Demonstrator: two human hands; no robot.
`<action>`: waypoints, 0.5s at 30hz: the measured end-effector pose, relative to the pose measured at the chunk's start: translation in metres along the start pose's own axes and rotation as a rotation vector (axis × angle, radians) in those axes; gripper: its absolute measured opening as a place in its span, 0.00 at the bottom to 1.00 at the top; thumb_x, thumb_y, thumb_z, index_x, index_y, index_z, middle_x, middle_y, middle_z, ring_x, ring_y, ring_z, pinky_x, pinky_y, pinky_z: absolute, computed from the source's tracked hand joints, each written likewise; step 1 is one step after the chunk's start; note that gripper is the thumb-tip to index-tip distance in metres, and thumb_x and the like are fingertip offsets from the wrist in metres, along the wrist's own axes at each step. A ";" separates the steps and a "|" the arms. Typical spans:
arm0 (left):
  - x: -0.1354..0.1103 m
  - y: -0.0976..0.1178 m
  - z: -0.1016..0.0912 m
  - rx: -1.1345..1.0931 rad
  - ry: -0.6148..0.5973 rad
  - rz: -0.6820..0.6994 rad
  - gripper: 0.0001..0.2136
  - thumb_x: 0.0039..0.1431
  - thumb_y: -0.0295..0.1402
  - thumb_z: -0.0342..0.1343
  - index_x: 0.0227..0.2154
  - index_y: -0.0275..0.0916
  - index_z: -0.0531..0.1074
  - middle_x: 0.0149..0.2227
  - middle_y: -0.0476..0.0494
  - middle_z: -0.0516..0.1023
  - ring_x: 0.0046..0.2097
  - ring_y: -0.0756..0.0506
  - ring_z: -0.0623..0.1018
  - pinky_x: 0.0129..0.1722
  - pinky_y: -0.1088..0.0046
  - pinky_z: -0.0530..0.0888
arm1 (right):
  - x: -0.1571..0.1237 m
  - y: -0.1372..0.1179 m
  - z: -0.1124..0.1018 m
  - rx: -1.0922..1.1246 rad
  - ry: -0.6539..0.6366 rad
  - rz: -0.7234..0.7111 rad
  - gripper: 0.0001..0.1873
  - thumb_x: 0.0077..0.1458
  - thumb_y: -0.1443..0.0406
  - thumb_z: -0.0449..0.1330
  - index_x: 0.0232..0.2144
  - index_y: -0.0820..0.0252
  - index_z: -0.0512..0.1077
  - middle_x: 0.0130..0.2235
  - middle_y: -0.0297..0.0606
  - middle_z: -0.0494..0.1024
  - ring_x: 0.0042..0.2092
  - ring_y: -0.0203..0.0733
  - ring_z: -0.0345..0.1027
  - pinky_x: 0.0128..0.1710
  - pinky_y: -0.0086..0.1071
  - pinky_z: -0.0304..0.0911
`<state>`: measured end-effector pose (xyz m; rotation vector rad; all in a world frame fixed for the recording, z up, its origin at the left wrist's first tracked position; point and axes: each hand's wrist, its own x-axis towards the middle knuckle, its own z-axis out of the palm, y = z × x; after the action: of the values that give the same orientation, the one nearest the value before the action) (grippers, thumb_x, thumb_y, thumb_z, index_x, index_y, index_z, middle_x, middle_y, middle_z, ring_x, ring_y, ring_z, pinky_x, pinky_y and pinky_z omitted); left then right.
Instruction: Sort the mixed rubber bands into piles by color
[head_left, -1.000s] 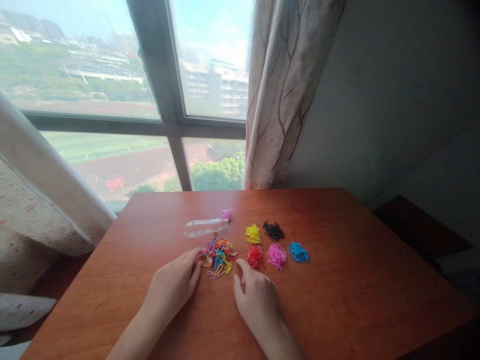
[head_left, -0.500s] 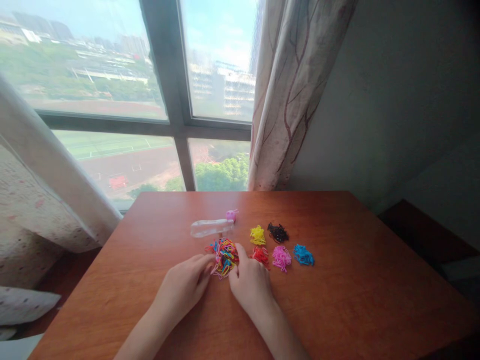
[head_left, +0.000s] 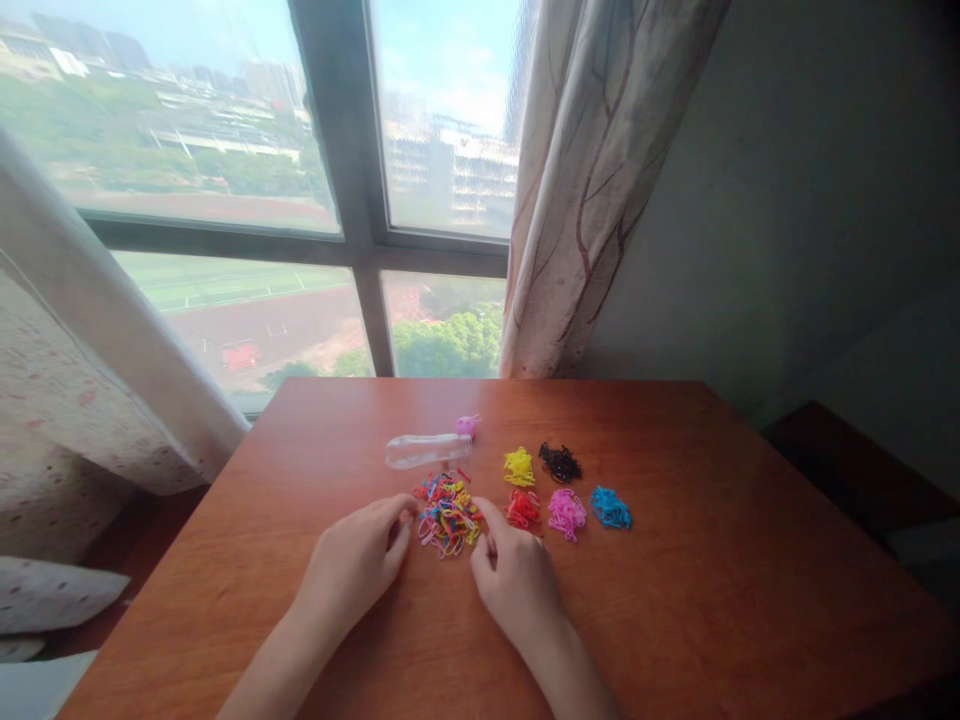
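A mixed heap of small coloured rubber bands [head_left: 448,513] lies on a reddish wooden table [head_left: 697,590]. My left hand [head_left: 352,565] rests flat on the table at the heap's left edge, fingers loosely stretched, tips touching the bands. My right hand [head_left: 514,575] sits at the heap's right edge, fingers curled, index finger reaching between the heap and a red pile [head_left: 523,509]. Sorted piles lie to the right: yellow [head_left: 519,466], black [head_left: 559,462], pink [head_left: 565,512] and blue [head_left: 610,508]. Whether the right fingers pinch a band is not visible.
A clear plastic bottle [head_left: 424,450] with a pink cap [head_left: 467,426] lies on its side behind the heap. A window and patterned curtain [head_left: 585,200] stand behind the table. A lighter curtain [head_left: 67,380] hangs at the left. A dark wall is on the right.
Half a second ago both hands pressed the mixed heap together. They have drawn slightly apart and back, and the heap now lies flatter and more spread.
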<state>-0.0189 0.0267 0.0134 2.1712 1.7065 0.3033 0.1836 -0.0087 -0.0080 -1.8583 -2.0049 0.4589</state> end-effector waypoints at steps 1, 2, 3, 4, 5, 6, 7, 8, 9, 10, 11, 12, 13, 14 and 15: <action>0.000 0.001 0.000 -0.002 -0.008 0.000 0.13 0.65 0.35 0.43 0.43 0.46 0.73 0.42 0.48 0.82 0.41 0.44 0.81 0.38 0.72 0.70 | -0.001 0.001 0.001 -0.029 0.005 0.046 0.26 0.58 0.71 0.53 0.58 0.56 0.67 0.33 0.38 0.81 0.33 0.42 0.76 0.32 0.27 0.60; 0.000 0.001 -0.001 -0.005 -0.015 0.001 0.13 0.65 0.35 0.43 0.42 0.46 0.73 0.41 0.47 0.82 0.41 0.44 0.81 0.38 0.72 0.70 | -0.002 0.001 0.001 -0.063 0.004 0.082 0.25 0.58 0.71 0.53 0.58 0.58 0.68 0.33 0.40 0.81 0.33 0.43 0.76 0.31 0.28 0.60; 0.001 0.002 -0.002 -0.008 -0.022 0.005 0.13 0.65 0.35 0.43 0.42 0.46 0.73 0.41 0.47 0.82 0.41 0.44 0.80 0.39 0.72 0.70 | -0.003 0.000 0.001 -0.093 -0.001 0.105 0.24 0.59 0.70 0.53 0.58 0.59 0.68 0.33 0.41 0.81 0.34 0.44 0.76 0.31 0.28 0.60; 0.001 0.003 -0.003 -0.012 -0.030 0.010 0.12 0.65 0.35 0.43 0.40 0.45 0.73 0.40 0.47 0.82 0.41 0.44 0.80 0.39 0.72 0.70 | -0.005 0.000 0.001 -0.116 -0.008 0.117 0.23 0.59 0.70 0.53 0.57 0.60 0.69 0.33 0.42 0.81 0.34 0.45 0.76 0.30 0.29 0.59; 0.001 0.004 -0.003 -0.016 -0.038 0.016 0.12 0.64 0.34 0.43 0.39 0.45 0.73 0.39 0.47 0.81 0.40 0.44 0.80 0.38 0.72 0.70 | -0.006 -0.001 0.001 -0.126 -0.015 0.120 0.22 0.59 0.70 0.54 0.55 0.60 0.70 0.34 0.43 0.81 0.34 0.45 0.76 0.30 0.29 0.59; 0.001 0.004 -0.004 -0.020 -0.044 0.023 0.11 0.64 0.34 0.44 0.38 0.45 0.72 0.38 0.47 0.81 0.40 0.44 0.80 0.38 0.72 0.70 | -0.007 -0.002 0.001 -0.123 -0.018 0.119 0.20 0.60 0.70 0.54 0.54 0.59 0.71 0.34 0.42 0.81 0.34 0.45 0.76 0.30 0.28 0.59; 0.000 0.005 -0.003 -0.027 -0.049 0.031 0.10 0.64 0.34 0.45 0.37 0.45 0.72 0.37 0.47 0.81 0.39 0.44 0.79 0.37 0.72 0.69 | -0.008 -0.002 0.000 -0.111 -0.017 0.117 0.19 0.60 0.70 0.54 0.53 0.58 0.71 0.35 0.42 0.81 0.34 0.44 0.76 0.29 0.28 0.58; -0.001 0.006 -0.003 -0.035 -0.053 0.041 0.10 0.63 0.33 0.45 0.36 0.45 0.72 0.37 0.47 0.81 0.39 0.44 0.79 0.37 0.73 0.69 | -0.008 -0.002 0.000 -0.095 -0.013 0.115 0.18 0.60 0.70 0.55 0.51 0.57 0.72 0.35 0.41 0.82 0.34 0.44 0.76 0.30 0.28 0.58; -0.002 0.006 -0.002 -0.045 -0.056 0.052 0.09 0.63 0.33 0.45 0.36 0.45 0.72 0.37 0.48 0.80 0.39 0.44 0.79 0.37 0.73 0.69 | -0.008 -0.002 0.000 -0.081 -0.005 0.117 0.17 0.60 0.70 0.55 0.50 0.56 0.72 0.35 0.40 0.82 0.34 0.43 0.76 0.30 0.27 0.58; -0.003 0.007 0.000 -0.054 -0.057 0.061 0.09 0.63 0.32 0.46 0.37 0.44 0.72 0.37 0.47 0.80 0.39 0.44 0.79 0.37 0.73 0.69 | -0.008 -0.002 0.000 -0.070 0.003 0.119 0.16 0.60 0.70 0.55 0.49 0.55 0.73 0.35 0.39 0.82 0.34 0.43 0.76 0.30 0.27 0.57; -0.004 0.007 0.002 -0.065 -0.057 0.068 0.09 0.63 0.32 0.46 0.37 0.45 0.72 0.38 0.47 0.80 0.39 0.44 0.79 0.37 0.73 0.69 | -0.008 -0.002 0.000 -0.064 0.011 0.122 0.15 0.60 0.70 0.55 0.48 0.55 0.73 0.35 0.38 0.81 0.34 0.42 0.76 0.29 0.27 0.57; -0.006 0.008 0.004 -0.075 -0.058 0.075 0.09 0.63 0.32 0.46 0.37 0.45 0.72 0.38 0.47 0.80 0.39 0.44 0.79 0.37 0.73 0.69 | -0.007 -0.002 0.000 -0.063 0.016 0.125 0.15 0.60 0.70 0.56 0.47 0.54 0.73 0.34 0.37 0.81 0.34 0.42 0.76 0.29 0.27 0.57; -0.007 0.009 0.005 -0.086 -0.062 0.083 0.10 0.63 0.32 0.46 0.38 0.45 0.72 0.38 0.47 0.80 0.39 0.45 0.79 0.37 0.73 0.69 | -0.007 -0.002 0.000 -0.067 0.019 0.129 0.14 0.59 0.70 0.56 0.46 0.54 0.73 0.34 0.37 0.81 0.34 0.42 0.76 0.29 0.27 0.57; -0.009 0.010 0.007 -0.096 -0.067 0.094 0.10 0.63 0.32 0.46 0.38 0.45 0.73 0.38 0.47 0.80 0.39 0.45 0.79 0.37 0.74 0.69 | -0.006 -0.002 0.000 -0.075 0.021 0.133 0.13 0.59 0.70 0.56 0.45 0.53 0.73 0.33 0.37 0.81 0.33 0.42 0.76 0.29 0.27 0.56; -0.010 0.010 0.009 -0.105 -0.074 0.106 0.10 0.63 0.32 0.46 0.38 0.45 0.73 0.38 0.47 0.80 0.39 0.45 0.79 0.37 0.74 0.69 | -0.005 -0.003 0.000 -0.085 0.021 0.137 0.12 0.59 0.70 0.57 0.45 0.53 0.73 0.33 0.36 0.81 0.33 0.42 0.76 0.28 0.27 0.56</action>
<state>-0.0089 0.0140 0.0103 2.1723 1.5051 0.3277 0.1811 -0.0137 -0.0065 -2.0516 -1.9191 0.3952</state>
